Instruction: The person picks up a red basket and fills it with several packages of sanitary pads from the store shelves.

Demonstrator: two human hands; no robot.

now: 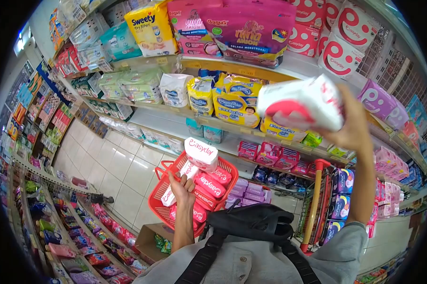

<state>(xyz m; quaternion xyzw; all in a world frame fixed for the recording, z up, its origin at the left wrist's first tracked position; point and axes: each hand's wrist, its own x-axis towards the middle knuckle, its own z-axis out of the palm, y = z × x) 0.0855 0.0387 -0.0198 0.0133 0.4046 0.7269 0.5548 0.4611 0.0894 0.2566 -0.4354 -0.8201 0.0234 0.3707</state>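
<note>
My right hand (351, 125) is raised toward the shelves and grips a white tissue pack (301, 103) with a large pink-red print, blurred by motion. My left hand (182, 187) is held low over the red shopping basket (153, 201), fingers loosely bent and apart, with nothing visible in it. Just beyond that hand, a white "easyday" pack (201, 154) rests on top of the basket's contents. Several pink-red easyday packs (211, 183) fill the basket, and another white pack (168, 195) lies partly under my left hand.
Similar smiley tissue packs (342, 59) stand on the upper right shelf. Diaper packs (237, 99) line the shelf below. A shopping cart with a yellow handle (313, 208) is at my right, and a cardboard box (149, 241) is below the basket. Another shelf (76, 222) runs along the left.
</note>
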